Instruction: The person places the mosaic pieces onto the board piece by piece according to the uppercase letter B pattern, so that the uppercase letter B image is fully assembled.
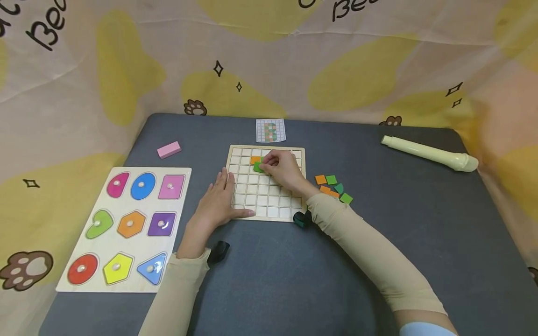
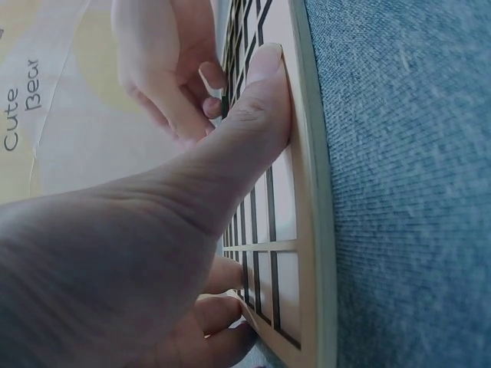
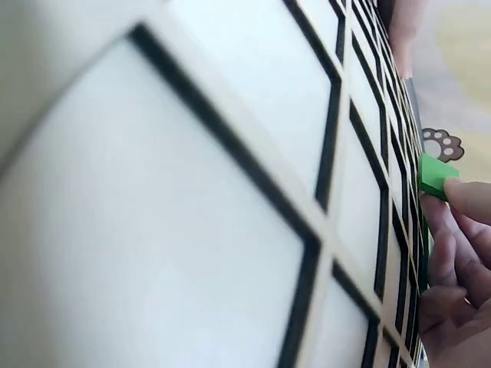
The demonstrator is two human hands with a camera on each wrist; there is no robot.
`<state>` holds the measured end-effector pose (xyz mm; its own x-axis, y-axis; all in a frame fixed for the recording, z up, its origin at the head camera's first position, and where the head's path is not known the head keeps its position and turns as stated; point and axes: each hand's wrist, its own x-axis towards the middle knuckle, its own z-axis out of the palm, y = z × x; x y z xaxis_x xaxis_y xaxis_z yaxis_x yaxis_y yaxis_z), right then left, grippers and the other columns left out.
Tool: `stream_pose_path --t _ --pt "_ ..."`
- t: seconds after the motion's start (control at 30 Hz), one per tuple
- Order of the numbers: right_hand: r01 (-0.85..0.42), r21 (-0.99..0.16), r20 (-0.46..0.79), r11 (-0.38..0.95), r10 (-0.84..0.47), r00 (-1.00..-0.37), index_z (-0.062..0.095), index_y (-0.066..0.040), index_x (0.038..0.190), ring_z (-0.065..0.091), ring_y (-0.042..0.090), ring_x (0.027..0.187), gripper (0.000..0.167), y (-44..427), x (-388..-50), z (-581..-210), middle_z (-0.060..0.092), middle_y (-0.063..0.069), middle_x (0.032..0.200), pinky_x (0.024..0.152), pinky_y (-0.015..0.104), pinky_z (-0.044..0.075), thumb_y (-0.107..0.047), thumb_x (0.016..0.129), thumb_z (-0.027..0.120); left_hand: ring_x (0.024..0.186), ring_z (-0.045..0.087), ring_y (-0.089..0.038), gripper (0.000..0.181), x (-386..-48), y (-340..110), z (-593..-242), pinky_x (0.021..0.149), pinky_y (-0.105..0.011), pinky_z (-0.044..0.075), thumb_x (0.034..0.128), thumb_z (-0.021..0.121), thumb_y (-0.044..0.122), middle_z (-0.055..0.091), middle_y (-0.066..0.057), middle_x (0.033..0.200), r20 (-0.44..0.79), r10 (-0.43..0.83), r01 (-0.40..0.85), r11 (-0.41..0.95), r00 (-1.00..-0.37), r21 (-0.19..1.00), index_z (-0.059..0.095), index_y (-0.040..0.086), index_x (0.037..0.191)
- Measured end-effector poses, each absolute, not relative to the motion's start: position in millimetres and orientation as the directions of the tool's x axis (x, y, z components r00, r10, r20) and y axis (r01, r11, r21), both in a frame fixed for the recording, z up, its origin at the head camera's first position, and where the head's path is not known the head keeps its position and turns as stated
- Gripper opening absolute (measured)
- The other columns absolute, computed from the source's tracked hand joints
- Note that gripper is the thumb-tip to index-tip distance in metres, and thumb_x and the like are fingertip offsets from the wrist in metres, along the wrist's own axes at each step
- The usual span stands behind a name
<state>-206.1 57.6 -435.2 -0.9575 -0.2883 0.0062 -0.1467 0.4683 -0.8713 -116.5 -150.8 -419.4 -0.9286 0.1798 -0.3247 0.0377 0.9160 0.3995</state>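
A wooden grid board (image 1: 269, 213) with white cells lies on the table. My left hand (image 1: 216, 201) rests on its left side, fingers along the left edge and thumb (image 2: 257, 100) over the front border. Above the upper part of the grid, my right hand (image 1: 286, 169) pinches a small green tile (image 3: 437, 175) between thumb and fingers. An orange tile (image 1: 255, 159) sits in the grid just beside it. The right fingers partly cover the cells around there. Right of the board lie loose orange tiles (image 1: 321, 179) and green tiles (image 1: 331, 179).
A small pattern card (image 1: 271, 130) lies behind the board. To the left are a shape puzzle board (image 1: 138, 196) with knobbed pieces and a pink block (image 1: 169, 150). A pale yellow tube-shaped object (image 1: 428, 151) lies at the back right of the dark table (image 1: 260, 280).
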Motion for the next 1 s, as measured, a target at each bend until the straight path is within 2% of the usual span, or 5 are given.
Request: stream_pose_path --t 0.2,0.43,0.57,0.8,1.0 --pt "-0.141 -0.850 -0.023 0.507 -0.304 -0.952 0.077 -0.007 0.098 0.067 0.018 0.079 0.008 49.7 -208.1 -432.9 0.076 0.008 0.089 0.074 0.026 0.051 -0.015 0.099 0.077 0.166 0.002 -0.041 0.129 -115.4 -150.1 -417.6 0.133 -0.061 0.014 0.0845 0.086 0.056 -0.004 -0.026 0.177 -0.331 0.181 0.036 0.916 -0.926 0.399 0.009 -0.007 0.167" --pt "-0.158 -0.737 -0.054 0.657 -0.291 -0.955 0.078 -0.013 0.096 0.064 0.016 0.079 0.008 41.8 -210.9 -425.9 0.073 0.002 0.085 0.070 0.029 0.047 -0.020 0.098 0.078 0.166 0.002 -0.040 0.129 -116.4 -149.1 -417.0 0.133 -0.061 0.013 0.0844 0.086 0.055 -0.005 -0.025 0.177 -0.330 0.177 0.030 0.913 -0.927 0.407 0.009 -0.006 0.167" --pt "-0.166 -0.710 -0.047 0.684 -0.282 -0.958 0.079 -0.014 0.096 0.063 0.016 0.078 0.007 40.8 -209.9 -425.9 0.072 0.002 0.085 0.067 0.029 0.046 -0.020 0.098 0.078 0.166 0.002 -0.040 0.129 -117.6 -148.7 -417.7 0.133 -0.061 0.013 0.0844 0.086 0.055 -0.004 -0.025 0.177 -0.333 0.175 0.028 0.915 -0.926 0.402 0.009 -0.006 0.167" --pt "-0.189 -0.708 -0.055 0.681 -0.319 -0.946 0.081 -0.014 0.107 0.064 0.017 0.087 0.011 48.5 -205.7 -425.6 0.073 0.003 0.094 0.073 0.031 0.049 -0.019 0.100 0.075 0.166 0.003 -0.041 0.129 -118.1 -149.8 -419.4 0.133 -0.061 0.014 0.0842 0.085 0.057 -0.003 -0.026 0.177 -0.329 0.176 0.034 0.918 -0.928 0.395 0.009 -0.006 0.167" --pt "-0.205 -0.695 -0.061 0.689 -0.341 -0.938 0.081 -0.011 0.106 0.063 0.021 0.092 0.011 71.7 -202.0 -420.9 0.070 0.007 0.101 0.078 0.036 0.051 -0.016 0.100 0.073 0.166 0.001 -0.040 0.130 -116.9 -149.3 -419.8 0.133 -0.060 0.013 0.0840 0.086 0.057 -0.004 -0.024 0.177 -0.330 0.173 0.029 0.917 -0.928 0.399 0.008 -0.006 0.167"
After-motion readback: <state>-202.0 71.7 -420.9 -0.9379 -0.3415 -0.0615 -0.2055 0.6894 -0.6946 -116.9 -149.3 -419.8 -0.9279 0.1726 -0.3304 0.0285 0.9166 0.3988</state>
